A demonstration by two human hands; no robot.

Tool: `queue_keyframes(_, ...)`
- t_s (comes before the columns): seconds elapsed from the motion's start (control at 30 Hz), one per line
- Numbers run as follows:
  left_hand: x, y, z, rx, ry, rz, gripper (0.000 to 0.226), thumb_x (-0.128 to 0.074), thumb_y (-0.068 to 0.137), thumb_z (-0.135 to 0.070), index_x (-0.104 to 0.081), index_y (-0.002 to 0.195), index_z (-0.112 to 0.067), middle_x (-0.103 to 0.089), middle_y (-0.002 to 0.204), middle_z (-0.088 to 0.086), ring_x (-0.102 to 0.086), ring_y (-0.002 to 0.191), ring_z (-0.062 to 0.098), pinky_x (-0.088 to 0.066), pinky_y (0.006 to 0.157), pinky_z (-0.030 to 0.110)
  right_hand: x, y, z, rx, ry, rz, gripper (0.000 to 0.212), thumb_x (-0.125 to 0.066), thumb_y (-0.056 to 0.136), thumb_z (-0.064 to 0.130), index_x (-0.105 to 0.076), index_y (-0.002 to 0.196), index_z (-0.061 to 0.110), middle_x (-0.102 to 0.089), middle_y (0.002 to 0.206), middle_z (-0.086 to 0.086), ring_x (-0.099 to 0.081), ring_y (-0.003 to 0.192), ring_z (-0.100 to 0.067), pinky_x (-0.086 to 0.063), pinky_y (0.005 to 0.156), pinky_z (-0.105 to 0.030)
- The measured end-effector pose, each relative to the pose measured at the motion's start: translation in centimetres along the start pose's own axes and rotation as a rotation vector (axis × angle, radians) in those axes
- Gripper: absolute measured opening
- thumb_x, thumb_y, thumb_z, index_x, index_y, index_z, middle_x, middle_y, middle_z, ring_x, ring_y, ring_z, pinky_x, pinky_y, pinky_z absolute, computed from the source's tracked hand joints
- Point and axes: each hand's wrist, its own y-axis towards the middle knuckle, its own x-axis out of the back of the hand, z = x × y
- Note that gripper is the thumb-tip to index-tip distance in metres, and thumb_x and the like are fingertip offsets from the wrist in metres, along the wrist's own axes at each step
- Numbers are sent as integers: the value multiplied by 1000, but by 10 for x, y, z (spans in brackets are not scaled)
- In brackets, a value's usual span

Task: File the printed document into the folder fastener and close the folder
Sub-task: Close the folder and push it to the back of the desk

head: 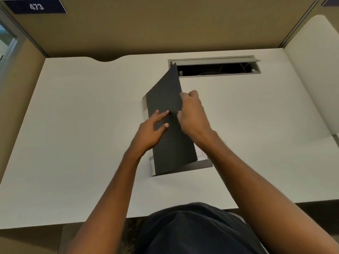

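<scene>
Both hands work the folder's raised cover: right hand fingers pinching its edge, left hand fingers spread flat, steadying it for closing.

- folder: plain dark charcoal cover, no pattern; the lower flap shows a lighter grey.
- printed document: white, only a sliver showing at the folder's right edge.
- counter: plain off-white.
- cable tray: grey frame, black inside.
- partition walls: tan-brown, plain.
- sign: navy with white numerals "473".
- person's clothing: dark navy.
</scene>
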Motion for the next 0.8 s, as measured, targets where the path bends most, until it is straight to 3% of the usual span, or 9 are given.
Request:
queue_keyframes(0.13,-32,15,3,23,123,81,59,-59,103,-39,-38,158,-39,-17,174,-1,-23,159,27,-25,127,47,-4,7,-40,-154,-24,25,44,-68,96,7,-52,138,10,-44,139,-9,-63,113,-28,-55,92,-32)
queue_keyframes(0.37,-86,37,18,26,332,86,69,-62,100,-38,-32,162,-32,-8,175,9,-8,162,27,-17,130,50,-27,8,-93,-287,-54,122,46,-73,92,19,-52,132,11,-44,131,-10,-60,112,-30,-52,96,-39)
queue_keyframes(0.8,-127,43,38,44,652,106,71,-55,103,-38,-21,165,-30,-1,175,13,0,162,29,-9,131,52,-76,-10,-132,-308,-164,279,56,-76,88,29,-48,132,8,-45,136,-17,-46,129,-35,-49,104,-44)
